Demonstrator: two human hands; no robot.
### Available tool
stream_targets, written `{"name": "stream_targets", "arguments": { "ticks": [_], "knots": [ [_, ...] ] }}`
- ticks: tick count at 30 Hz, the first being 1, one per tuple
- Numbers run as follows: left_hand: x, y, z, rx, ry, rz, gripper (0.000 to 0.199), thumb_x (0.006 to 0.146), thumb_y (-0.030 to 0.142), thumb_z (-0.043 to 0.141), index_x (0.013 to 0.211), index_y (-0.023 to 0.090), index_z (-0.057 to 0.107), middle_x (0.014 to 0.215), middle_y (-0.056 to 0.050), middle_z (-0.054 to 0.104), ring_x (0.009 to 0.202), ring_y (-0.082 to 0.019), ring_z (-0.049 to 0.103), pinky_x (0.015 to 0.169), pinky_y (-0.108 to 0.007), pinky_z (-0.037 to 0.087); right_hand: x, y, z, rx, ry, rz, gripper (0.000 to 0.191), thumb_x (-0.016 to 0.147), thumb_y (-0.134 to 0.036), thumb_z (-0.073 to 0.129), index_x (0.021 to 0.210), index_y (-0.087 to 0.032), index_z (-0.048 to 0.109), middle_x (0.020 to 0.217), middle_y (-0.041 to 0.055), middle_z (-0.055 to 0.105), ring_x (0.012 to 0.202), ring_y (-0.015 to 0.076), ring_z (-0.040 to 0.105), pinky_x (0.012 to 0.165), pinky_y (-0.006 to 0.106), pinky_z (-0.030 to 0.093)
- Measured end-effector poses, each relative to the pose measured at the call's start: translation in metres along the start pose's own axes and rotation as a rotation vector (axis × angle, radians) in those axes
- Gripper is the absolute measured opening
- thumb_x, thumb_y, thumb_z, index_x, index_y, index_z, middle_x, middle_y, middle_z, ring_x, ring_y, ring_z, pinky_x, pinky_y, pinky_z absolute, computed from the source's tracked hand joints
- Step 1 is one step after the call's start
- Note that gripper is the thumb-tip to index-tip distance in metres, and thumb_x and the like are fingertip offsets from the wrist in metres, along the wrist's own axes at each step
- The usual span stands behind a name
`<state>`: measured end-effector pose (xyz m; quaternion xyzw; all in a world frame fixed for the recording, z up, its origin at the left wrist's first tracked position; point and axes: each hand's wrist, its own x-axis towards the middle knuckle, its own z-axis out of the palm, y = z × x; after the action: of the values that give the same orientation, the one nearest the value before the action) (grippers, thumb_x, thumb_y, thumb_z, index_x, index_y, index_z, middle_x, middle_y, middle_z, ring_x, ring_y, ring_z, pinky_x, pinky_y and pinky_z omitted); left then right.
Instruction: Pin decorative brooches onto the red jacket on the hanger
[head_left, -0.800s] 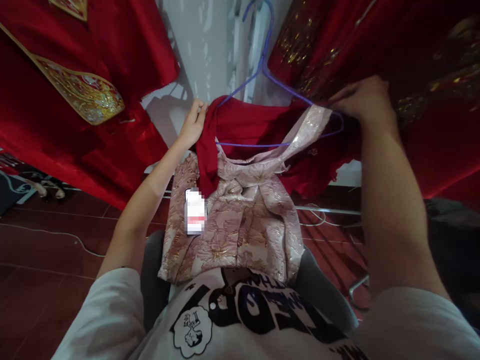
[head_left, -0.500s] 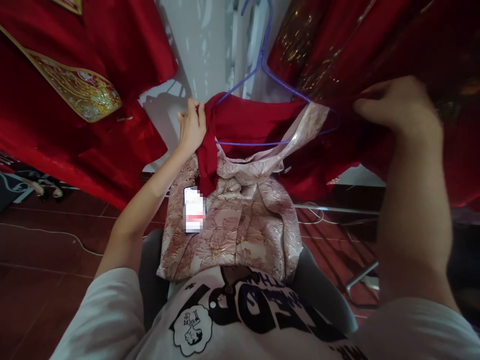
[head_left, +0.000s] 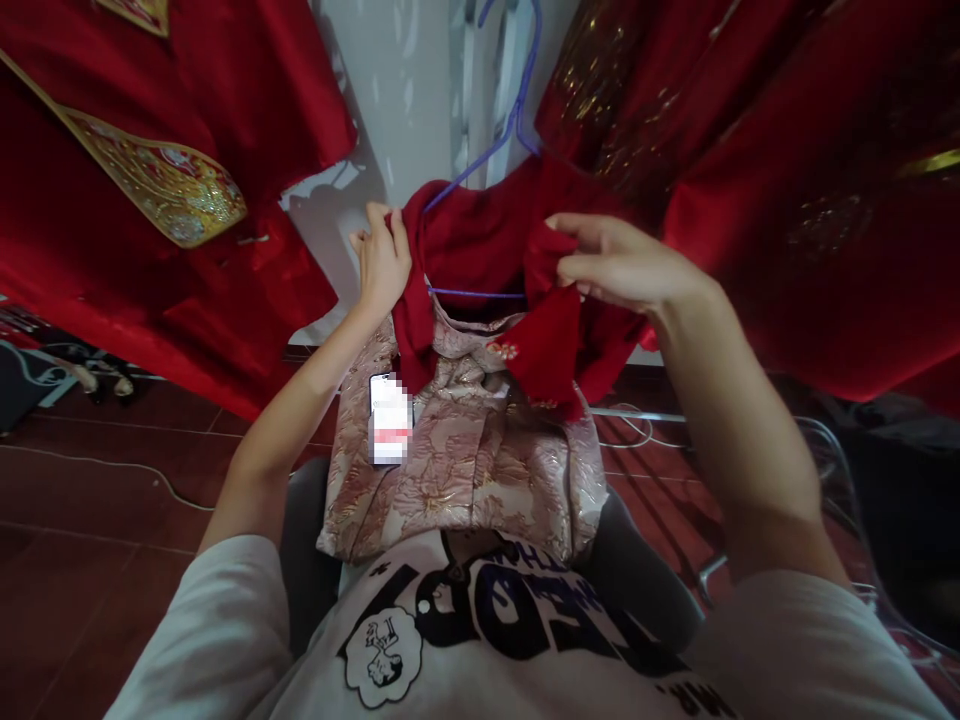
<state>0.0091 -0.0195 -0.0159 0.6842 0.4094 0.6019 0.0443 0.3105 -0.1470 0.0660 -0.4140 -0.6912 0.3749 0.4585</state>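
A pink-and-gold brocade garment (head_left: pixel 442 470) lies across my lap, its upper part on a purple hanger (head_left: pixel 480 160). Draped over the hanger is a red cloth garment (head_left: pixel 480 235). My left hand (head_left: pixel 382 260) is closed on the red cloth at the hanger's left shoulder. On the right shoulder, my right hand (head_left: pixel 615 262) pinches the red cloth between thumb and fingers. A corner with small embroidery hangs below that hand and covers the hanger's right end. A lit phone (head_left: pixel 390 420) rests on the brocade at the left.
Red garments with gold embroidery (head_left: pixel 169 180) hang on the left, and more red garments (head_left: pixel 750 250) hang on the right. A metal-framed dark chair (head_left: pixel 825 430) stands at the right. Cables (head_left: pixel 127 460) run over the tiled floor.
My right hand has come in from the far right to the hanger's right shoulder, bringing the red cloth over it and the brocade strap. My left hand has barely moved.
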Motion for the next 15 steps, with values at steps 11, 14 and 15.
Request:
{"name": "stream_targets", "arguments": {
  "ticks": [11,14,15],
  "knots": [
    [0.005,0.060,-0.031,0.033,-0.112,0.089,0.068,0.092,0.093,0.020,0.097,0.028,0.041,0.085,-0.001,0.053,0.079,-0.018,0.058,0.080,-0.039,0.045,0.009,0.038,0.011,0.011,-0.133,0.030,0.027,0.071,-0.011,0.073,0.081,-0.024,0.053,0.072,-0.0040,0.056,0.066,0.0121,0.051,0.060,0.027,0.045],
    [-0.011,0.093,-0.012,-0.039,-0.272,0.130,0.058,0.100,0.085,0.033,0.101,0.028,0.048,0.084,-0.002,0.054,0.079,-0.022,0.063,0.076,-0.039,0.045,0.012,0.032,0.030,0.055,-0.106,-0.039,0.023,0.072,-0.013,0.070,0.081,-0.024,0.050,0.075,-0.0037,0.053,0.068,0.0119,0.050,0.067,0.028,0.048],
    [-0.016,0.100,-0.004,-0.069,-0.301,0.119,0.053,0.101,0.081,0.038,0.101,0.029,0.049,0.083,-0.002,0.054,0.078,-0.022,0.064,0.075,-0.038,0.045,0.013,0.028,0.036,0.072,-0.102,-0.062,0.023,0.073,-0.014,0.069,0.080,-0.024,0.050,0.075,-0.0034,0.052,0.070,0.0123,0.050,0.069,0.029,0.049]
  ]
}}
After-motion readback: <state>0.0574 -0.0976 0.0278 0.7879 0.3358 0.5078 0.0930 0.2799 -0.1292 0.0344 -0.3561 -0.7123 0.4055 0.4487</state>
